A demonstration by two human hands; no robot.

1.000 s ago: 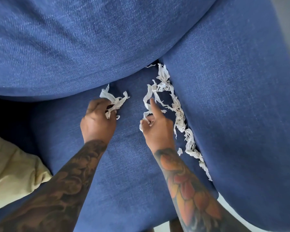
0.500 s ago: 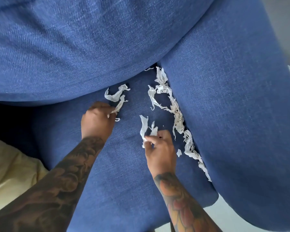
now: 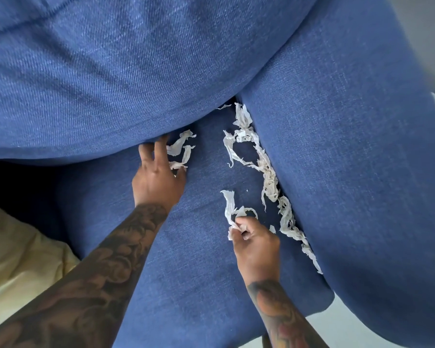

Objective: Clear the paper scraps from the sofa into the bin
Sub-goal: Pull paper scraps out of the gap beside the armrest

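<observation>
White torn paper scraps lie on the blue sofa seat (image 3: 206, 267). A long ragged line of scraps (image 3: 269, 177) runs along the crease beside the armrest. My right hand (image 3: 255, 243) pinches a bunch of scraps (image 3: 230, 209) that stick up from its fingertips. My left hand (image 3: 158, 174) rests flat near the back cushion with fingers spread. Its fingers touch a small cluster of scraps (image 3: 181, 149) lying on the seat. No bin is in view.
The blue back cushion (image 3: 126, 71) bulges over the seat at the top. The blue armrest (image 3: 362, 172) rises on the right. A pale yellow cloth (image 3: 18, 259) lies at the lower left. Light floor (image 3: 362, 330) shows at the bottom right.
My right hand pulled a bunch of scraps out of the line and drew it back toward me. My left hand let go of its scraps and spread its fingers forward under the back cushion.
</observation>
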